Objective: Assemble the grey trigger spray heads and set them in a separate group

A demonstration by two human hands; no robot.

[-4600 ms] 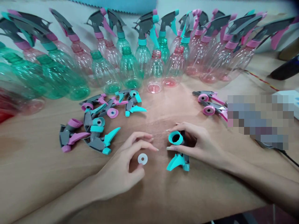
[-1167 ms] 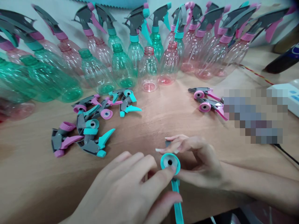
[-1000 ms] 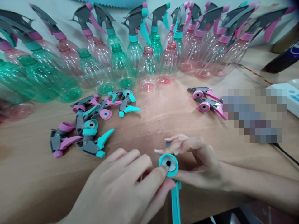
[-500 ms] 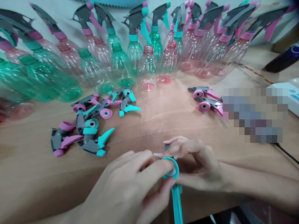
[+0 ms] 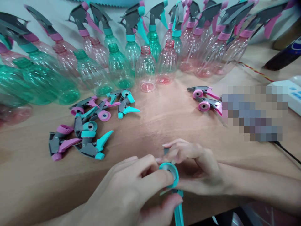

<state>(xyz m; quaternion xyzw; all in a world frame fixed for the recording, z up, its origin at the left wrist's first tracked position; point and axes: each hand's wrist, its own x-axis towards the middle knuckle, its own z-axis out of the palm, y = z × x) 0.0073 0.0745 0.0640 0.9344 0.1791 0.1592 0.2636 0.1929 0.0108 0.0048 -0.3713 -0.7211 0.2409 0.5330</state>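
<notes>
Right hand (image 5: 197, 166) closed on a grey-and-turquoise plastic spray head (image 5: 176, 178), between five and six o'clock, its turquoise collar (image 5: 167, 164) facing up, probably to admit the left index finger (image 5: 158, 181). Left grip (image 5: 134, 185)? Can't tell; turquoise trigger (image 5: 179, 213) cut off below. One o'clock beyond: two grey-and-pink spray heads (image 5: 204, 106).

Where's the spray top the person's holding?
In the head view, low and right of middle: the right hand grips the spray top, and the left hand touches its collar.
</notes>
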